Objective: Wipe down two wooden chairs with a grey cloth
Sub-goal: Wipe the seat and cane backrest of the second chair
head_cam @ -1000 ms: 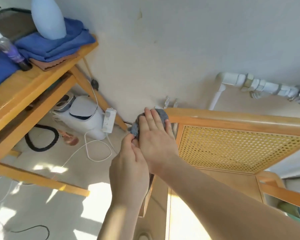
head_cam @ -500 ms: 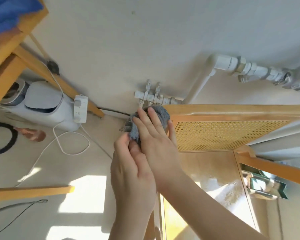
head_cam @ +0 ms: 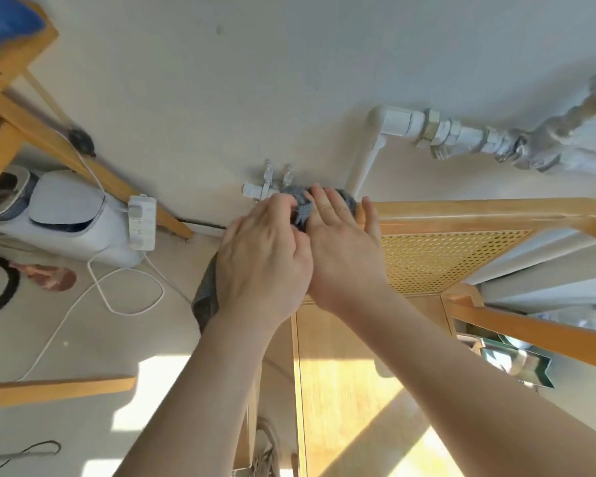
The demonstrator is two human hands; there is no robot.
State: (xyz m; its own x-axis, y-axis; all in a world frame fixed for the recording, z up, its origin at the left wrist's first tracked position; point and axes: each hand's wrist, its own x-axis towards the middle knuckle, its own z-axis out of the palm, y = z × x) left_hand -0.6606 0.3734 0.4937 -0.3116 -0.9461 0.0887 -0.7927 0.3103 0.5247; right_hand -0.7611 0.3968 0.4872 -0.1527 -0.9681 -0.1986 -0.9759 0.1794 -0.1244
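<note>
A wooden chair (head_cam: 461,215) with a woven cane back stands against the wall, its seat below me in sunlight. A grey cloth (head_cam: 301,204) is bunched over the left corner of the chair's top rail, and a tail of it hangs down under my left wrist. My right hand (head_cam: 341,249) presses the cloth onto that corner, fingers spread over the rail. My left hand (head_cam: 265,259) lies beside and partly over it, gripping the cloth's left part. A second chair is not in view.
White and metal pipes (head_cam: 455,132) run along the wall above the chair. A white appliance (head_cam: 69,215) with a power strip (head_cam: 141,222) and looping cable sits on the floor at the left, under a wooden table (head_cam: 18,63). A wooden bar (head_cam: 49,387) lies lower left.
The view has shifted right and down, so the table has slid out at the left. My left hand has risen from below the right hand to lie beside it on the cloth.
</note>
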